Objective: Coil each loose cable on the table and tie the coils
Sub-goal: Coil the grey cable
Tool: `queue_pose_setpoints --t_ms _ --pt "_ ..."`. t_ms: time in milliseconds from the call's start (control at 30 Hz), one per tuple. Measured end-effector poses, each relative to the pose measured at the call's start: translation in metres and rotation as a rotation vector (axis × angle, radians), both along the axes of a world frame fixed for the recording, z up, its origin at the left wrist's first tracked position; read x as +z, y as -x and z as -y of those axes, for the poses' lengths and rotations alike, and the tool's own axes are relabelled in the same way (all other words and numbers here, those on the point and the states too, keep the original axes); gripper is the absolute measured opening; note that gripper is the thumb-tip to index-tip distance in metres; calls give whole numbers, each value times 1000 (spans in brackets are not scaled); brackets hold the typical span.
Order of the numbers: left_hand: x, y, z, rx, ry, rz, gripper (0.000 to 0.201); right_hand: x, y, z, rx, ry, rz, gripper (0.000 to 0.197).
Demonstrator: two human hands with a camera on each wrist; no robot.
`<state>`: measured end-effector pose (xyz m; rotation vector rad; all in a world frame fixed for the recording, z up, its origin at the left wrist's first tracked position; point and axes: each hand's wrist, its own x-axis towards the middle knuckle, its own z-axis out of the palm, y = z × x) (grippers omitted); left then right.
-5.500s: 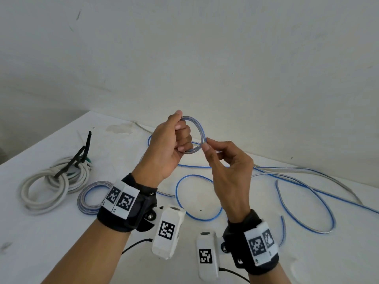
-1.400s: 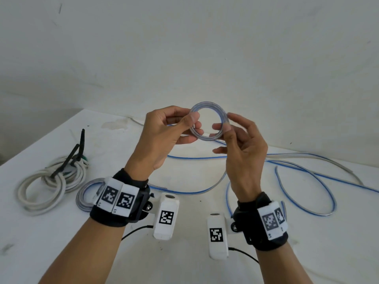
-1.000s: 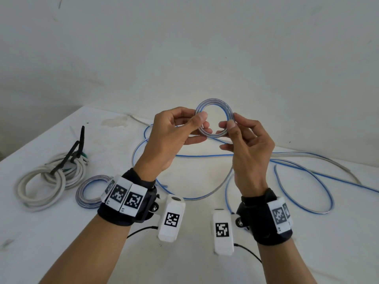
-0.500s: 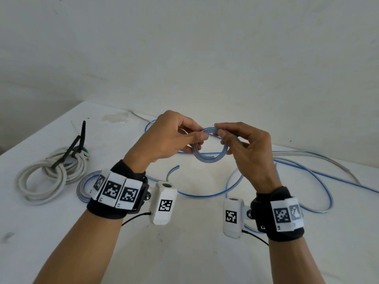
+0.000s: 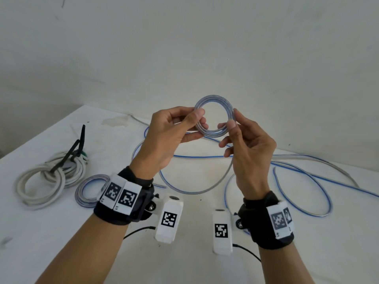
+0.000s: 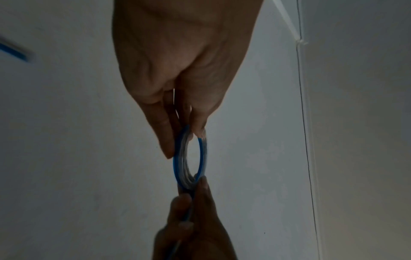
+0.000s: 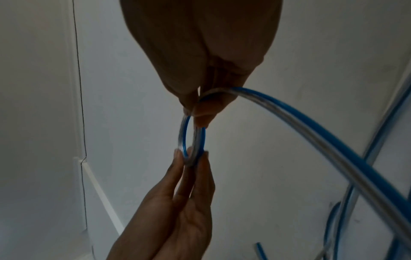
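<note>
A small coil [image 5: 213, 99] of clear cable with a blue stripe is held upright in the air between both hands. My left hand [image 5: 196, 121] pinches its left side between thumb and fingers. My right hand [image 5: 229, 126] pinches its right side. The left wrist view shows the coil [image 6: 201, 154] edge-on between my left hand [image 6: 182, 139] and the other hand. In the right wrist view the coil [image 7: 184, 140] hangs from my right hand [image 7: 195, 112], and the loose cable [image 7: 311, 133] runs off to the right. The rest of the cable [image 5: 297, 177] lies in loops on the white table [image 5: 61, 232].
At the left of the table lies a thick white cable coil [image 5: 49, 177] bound with a black tie [image 5: 71, 154]. Beside it rests a small blue-striped coil [image 5: 86, 191]. A plain wall [image 5: 184, 48] rises behind the table.
Both hands have lifted the coil from low over the table and turned it upright so that its opening faces me. More cable has been drawn in from the table.
</note>
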<state>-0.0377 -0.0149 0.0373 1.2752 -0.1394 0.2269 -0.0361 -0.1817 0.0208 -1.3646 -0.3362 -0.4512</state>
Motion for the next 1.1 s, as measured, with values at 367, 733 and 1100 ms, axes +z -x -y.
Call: queue_pose_setpoints --t_ms 367,733,1100 --pt "4 4 1 -295 -321 -158 48 9 2 18 145 506 25 26" --pt "12 -3 -7 -105 0 -202 43 5 6 0 103 261 10 12" --pt "10 -3 5 -141 482 -149 37 2 13 -21 113 30 -39 24"
